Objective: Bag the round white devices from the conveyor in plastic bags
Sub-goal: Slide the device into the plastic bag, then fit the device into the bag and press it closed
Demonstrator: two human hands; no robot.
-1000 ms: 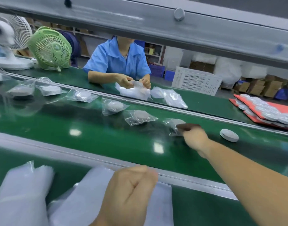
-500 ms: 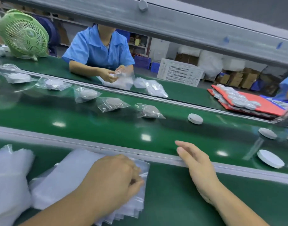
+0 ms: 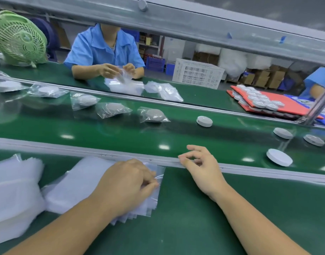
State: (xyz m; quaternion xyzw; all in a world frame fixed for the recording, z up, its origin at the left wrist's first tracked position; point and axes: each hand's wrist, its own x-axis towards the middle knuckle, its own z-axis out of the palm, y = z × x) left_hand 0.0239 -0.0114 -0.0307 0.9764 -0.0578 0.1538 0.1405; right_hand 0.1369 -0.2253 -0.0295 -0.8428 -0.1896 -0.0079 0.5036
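A glossy green conveyor belt (image 3: 121, 137) carries four loose round white plastic devices (image 3: 279, 157), all beyond the metal rail (image 3: 268, 171), ahead and to the right of the right hand (image 3: 202, 168) and well apart from it. On the near side lies a fanned stack of clear plastic bags (image 3: 80, 181). The left hand (image 3: 128, 183) rests on it, fingers curled, pinching the top bag's edge. The right hand hovers over the rail, loosely curled, empty.

Open belt (image 3: 121, 138) stretches between the near rail (image 3: 47, 144) and the bagged devices (image 3: 152, 115); four bare devices (image 3: 279, 157) dot its right. A beam (image 3: 194, 24) crosses overhead. The bag stack (image 3: 75, 181) covers the bench's (image 3: 194, 227) left.
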